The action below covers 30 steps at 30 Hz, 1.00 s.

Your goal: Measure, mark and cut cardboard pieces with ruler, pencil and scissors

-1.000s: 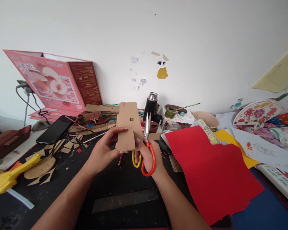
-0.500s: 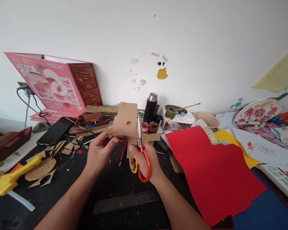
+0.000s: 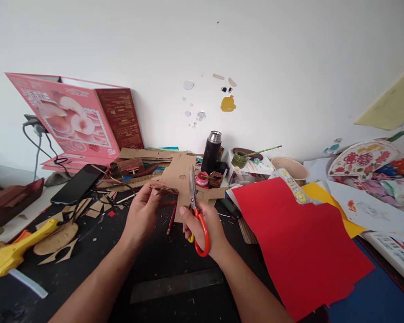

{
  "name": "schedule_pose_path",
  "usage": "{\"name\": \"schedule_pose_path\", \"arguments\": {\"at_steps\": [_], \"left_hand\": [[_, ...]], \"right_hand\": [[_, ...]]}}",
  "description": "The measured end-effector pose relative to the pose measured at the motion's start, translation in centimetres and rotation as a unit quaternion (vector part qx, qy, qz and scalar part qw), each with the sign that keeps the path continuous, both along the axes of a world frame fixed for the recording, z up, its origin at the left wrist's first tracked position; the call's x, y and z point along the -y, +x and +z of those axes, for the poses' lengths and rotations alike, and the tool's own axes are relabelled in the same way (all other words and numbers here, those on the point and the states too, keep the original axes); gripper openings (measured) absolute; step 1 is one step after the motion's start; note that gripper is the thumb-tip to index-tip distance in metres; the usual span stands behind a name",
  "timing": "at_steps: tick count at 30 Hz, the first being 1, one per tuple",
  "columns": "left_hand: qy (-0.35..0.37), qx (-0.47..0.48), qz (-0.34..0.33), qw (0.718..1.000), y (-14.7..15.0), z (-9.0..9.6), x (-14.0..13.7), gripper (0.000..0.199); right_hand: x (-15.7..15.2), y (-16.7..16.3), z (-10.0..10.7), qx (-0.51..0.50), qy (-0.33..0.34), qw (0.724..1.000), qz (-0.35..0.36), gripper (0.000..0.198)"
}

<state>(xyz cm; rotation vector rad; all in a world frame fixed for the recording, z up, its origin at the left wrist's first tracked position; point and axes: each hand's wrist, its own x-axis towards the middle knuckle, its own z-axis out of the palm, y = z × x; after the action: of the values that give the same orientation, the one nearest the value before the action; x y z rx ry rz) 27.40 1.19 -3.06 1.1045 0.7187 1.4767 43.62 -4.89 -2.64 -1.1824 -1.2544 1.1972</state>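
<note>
My left hand (image 3: 143, 208) is closed, pinching a small brown cardboard piece (image 3: 165, 187) by its left end, edge-on to me. My right hand (image 3: 205, 224) grips scissors (image 3: 193, 197) with one red and one yellow handle loop. Their blades point up and away from me, apart from the small piece. Behind both hands lies a larger cardboard sheet (image 3: 178, 168) with a round hole, reaching down between them. A red pencil-like stick (image 3: 171, 220) rests on the black table beside my left hand.
Cardboard scraps (image 3: 96, 206), a phone (image 3: 76, 184) and a yellow glue gun (image 3: 23, 246) lie left. Behind stand a black flask (image 3: 211, 152) and open paint jars (image 3: 216, 179). Red paper (image 3: 299, 242) covers the right; a ruler (image 3: 177, 285) lies in front.
The larger cardboard sheet has dropped from a raised position to lie flatter on the table. The scissors have tilted a little to the left. My left hand has barely shifted.
</note>
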Motion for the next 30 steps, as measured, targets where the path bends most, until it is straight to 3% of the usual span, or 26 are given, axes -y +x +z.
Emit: {"name": "schedule_pose_path", "arguments": {"at_steps": [9,17,30], "left_hand": [[-0.01,-0.023,0.036,0.999,-0.2,0.3,0.1,0.038],[-0.018,-0.048,0.056,0.997,-0.3,0.4,0.1,0.041],[-0.01,-0.026,0.023,0.999,-0.5,0.3,-0.3,0.042]], "right_hand": [[0.0,0.1,-1.2,0.028,0.021,0.999,0.009,0.028],[0.2,-0.1,-0.8,0.051,0.016,0.998,0.018,0.025],[0.5,-0.1,0.1,0.144,0.066,0.987,0.023,0.024]]}}
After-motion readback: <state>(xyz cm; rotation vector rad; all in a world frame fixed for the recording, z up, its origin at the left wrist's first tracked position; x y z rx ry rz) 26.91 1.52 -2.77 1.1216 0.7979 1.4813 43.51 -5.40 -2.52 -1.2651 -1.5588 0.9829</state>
